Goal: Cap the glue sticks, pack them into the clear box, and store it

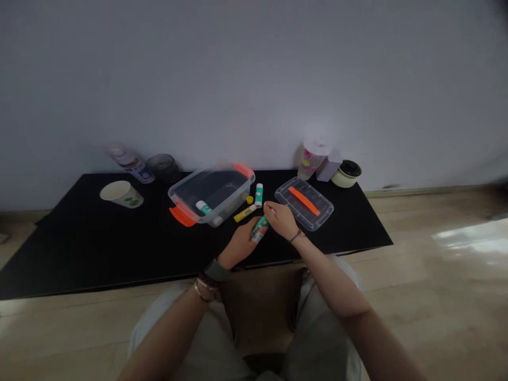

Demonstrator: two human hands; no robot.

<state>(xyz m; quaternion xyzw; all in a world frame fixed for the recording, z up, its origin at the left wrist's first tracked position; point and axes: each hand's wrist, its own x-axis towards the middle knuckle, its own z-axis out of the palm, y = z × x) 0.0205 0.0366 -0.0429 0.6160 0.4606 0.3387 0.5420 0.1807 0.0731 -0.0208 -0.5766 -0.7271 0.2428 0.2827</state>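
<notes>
My left hand [241, 243] is wrapped round a green and white glue stick [260, 229], tilted over the table's front part. At its upper end my right hand [280, 218] is closed, fingers pinched together; what they hold is too small to make out. Just beyond my hands another green and white tube [259, 195] lies beside a yellow tube [245, 213] and a small yellow cap [250, 200]. To the left, a clear box [234, 202] with orange clips has a green and white tube [203, 207] in it. Its clear lid [318, 221] with an orange handle [304, 200] lies right of my hands.
On the black table [119, 248] stand a paper cup [122, 194], a tilted-looking bottle [133, 163] and a dark round container [163, 168] at the left. A clear patterned cup [311, 160], a pale box [329, 165] and a cream pot [346, 176] stand at the back right.
</notes>
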